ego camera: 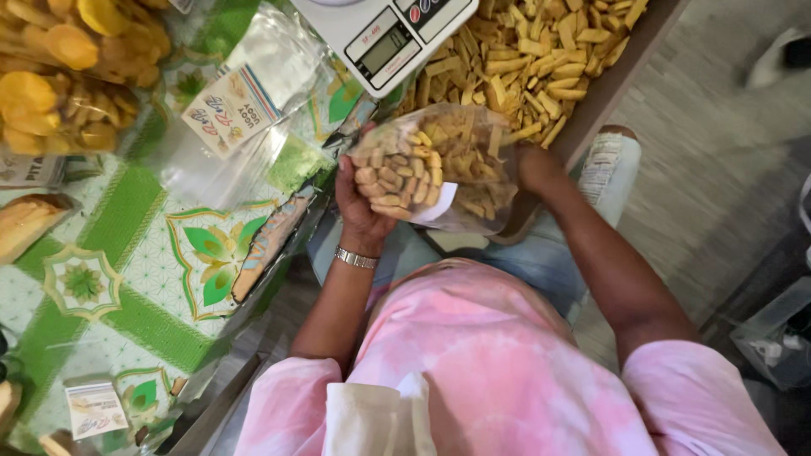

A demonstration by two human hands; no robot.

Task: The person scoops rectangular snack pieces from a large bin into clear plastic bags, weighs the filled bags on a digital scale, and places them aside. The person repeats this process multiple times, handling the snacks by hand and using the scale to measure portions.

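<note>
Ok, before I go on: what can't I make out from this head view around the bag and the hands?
- Right hand: mostly behind the clear bag of snack sticks; its grip cannot be judged.
- Left hand: fingers go under the bag, so only palm and thumb show.
- Digital scale: its platform is cut off by the top edge; the display is too small to read.
- Tray of snack sticks: far end cut off at the top.

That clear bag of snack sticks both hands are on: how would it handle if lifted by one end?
Probably floppy: the clear bag is thin film, bulging around loose pieces. Contents would likely shift and sag toward the unsupported end, which may be why the left hand cups it underneath while the right hand grips the far side. The sticks look brittle, so squeezing could break them.
</note>
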